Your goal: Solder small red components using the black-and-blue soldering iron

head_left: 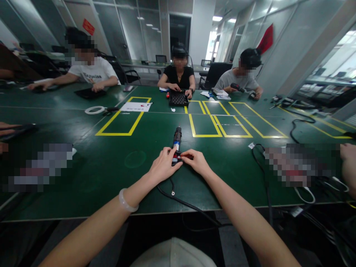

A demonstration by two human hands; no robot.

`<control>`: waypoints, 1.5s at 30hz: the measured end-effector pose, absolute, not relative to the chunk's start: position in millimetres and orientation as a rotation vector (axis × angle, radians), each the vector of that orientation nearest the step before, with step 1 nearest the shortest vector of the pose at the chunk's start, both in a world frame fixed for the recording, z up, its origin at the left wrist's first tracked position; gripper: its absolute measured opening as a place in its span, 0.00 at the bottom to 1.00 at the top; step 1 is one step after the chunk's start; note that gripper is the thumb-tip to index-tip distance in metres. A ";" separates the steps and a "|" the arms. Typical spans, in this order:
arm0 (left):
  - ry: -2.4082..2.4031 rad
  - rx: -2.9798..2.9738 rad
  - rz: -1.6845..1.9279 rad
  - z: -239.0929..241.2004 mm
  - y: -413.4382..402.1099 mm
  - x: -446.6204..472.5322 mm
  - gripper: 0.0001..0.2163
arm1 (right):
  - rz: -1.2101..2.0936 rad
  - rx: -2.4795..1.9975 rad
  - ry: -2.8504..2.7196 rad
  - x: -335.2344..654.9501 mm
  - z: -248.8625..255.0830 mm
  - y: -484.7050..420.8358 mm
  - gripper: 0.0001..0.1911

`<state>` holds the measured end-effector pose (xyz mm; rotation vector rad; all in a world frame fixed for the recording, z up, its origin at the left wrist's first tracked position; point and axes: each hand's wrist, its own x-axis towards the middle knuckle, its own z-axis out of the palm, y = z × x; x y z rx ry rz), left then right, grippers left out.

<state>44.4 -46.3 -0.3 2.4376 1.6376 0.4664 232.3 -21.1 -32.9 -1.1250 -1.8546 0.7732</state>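
Note:
A slim drill-like power tool lies on the green table, its dark nose pointing away from me. Its body has a blue and silver band and red parts near the back end. My left hand is closed around that back end and holds it down. From the right, my right hand pinches at the red part with thumb and forefinger; anything small between the fingertips is too small to make out. A black cable runs from below my hands toward the table's near edge, with a small ring-shaped piece on it.
Across the green table sit several people; one handles a black tray. Yellow tape outlines mark the tabletop. A white cable coil and a paper sheet lie far left. Black cables run along the right.

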 end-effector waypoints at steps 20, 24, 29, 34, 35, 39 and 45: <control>1.886 2.571 0.304 8.4 -39.1 43.8 0.27 | 0.721 -0.973 -1.933 227.9 -21.3 -34.4 0.09; 1.853 2.651 0.245 11.8 -34.2 25.4 0.27 | 0.693 -1.005 -1.938 229.8 -23.0 -31.1 0.09; 1.935 2.630 0.131 13.0 -21.7 -20.0 0.28 | 0.676 -1.081 -1.931 231.1 -24.2 -28.5 0.07; 2.067 2.495 0.060 10.9 2.7 -87.4 0.29 | 0.660 -1.080 -1.953 228.3 -23.3 -31.0 0.08; 2.102 2.450 0.052 10.3 9.3 -102.0 0.29 | 0.663 -1.082 -1.956 227.7 -23.2 -31.6 0.08; 2.212 2.289 0.021 8.8 38.7 -158.7 0.30 | 0.674 -1.093 -1.962 226.0 -23.6 -32.5 0.08; 2.309 2.125 0.023 14.4 65.7 -210.1 0.28 | 0.694 -1.099 -1.956 223.6 -25.6 -30.9 0.08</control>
